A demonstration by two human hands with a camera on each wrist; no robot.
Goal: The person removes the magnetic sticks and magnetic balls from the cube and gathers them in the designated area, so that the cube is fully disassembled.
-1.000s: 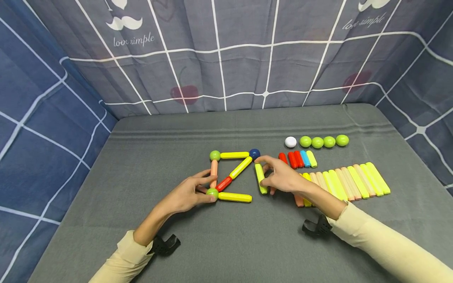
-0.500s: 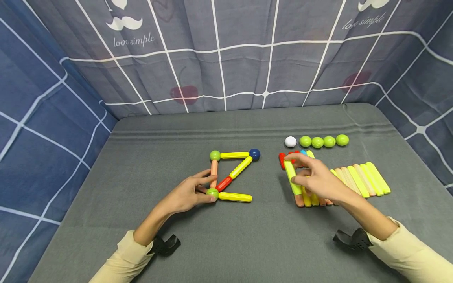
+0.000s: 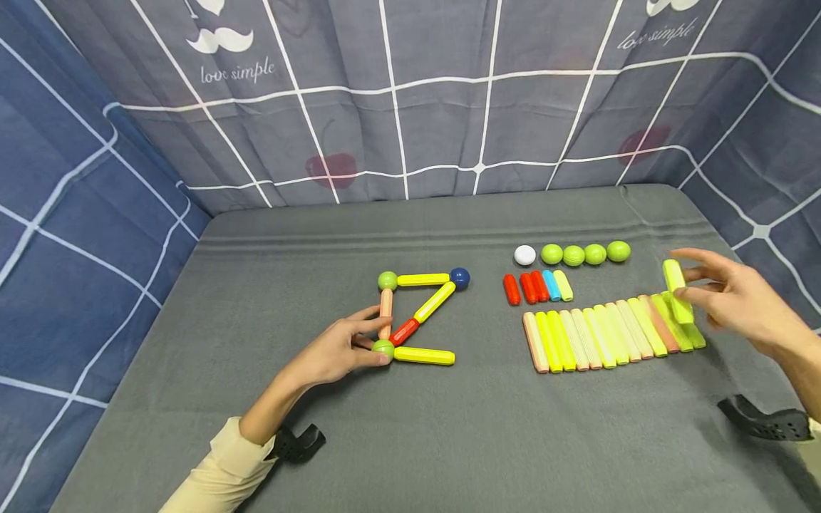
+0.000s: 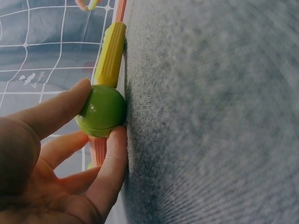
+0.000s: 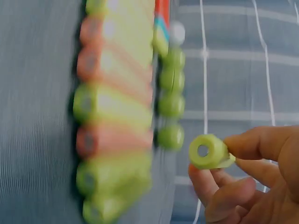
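Observation:
My left hand pinches a green ball at the near left corner of a flat figure of magnetic rods and balls. From that ball a peach rod leads to another green ball. A yellow rod joins that one to a dark blue ball. A red rod and a yellow rod form the diagonal. Another yellow rod points right, its far end free. Raised over the right end of the rod row, my right hand pinches a yellow-green magnetic rod.
Peach, yellow and yellow-green rods lie side by side in a row on the grey cloth. Behind them are short red rods, a blue one, a white ball and several green balls. Checked curtains surround the table.
My right hand has carried the yellow-green rod rightward from beside the figure, over the row, to its right end. The left hand has stayed at the green ball.

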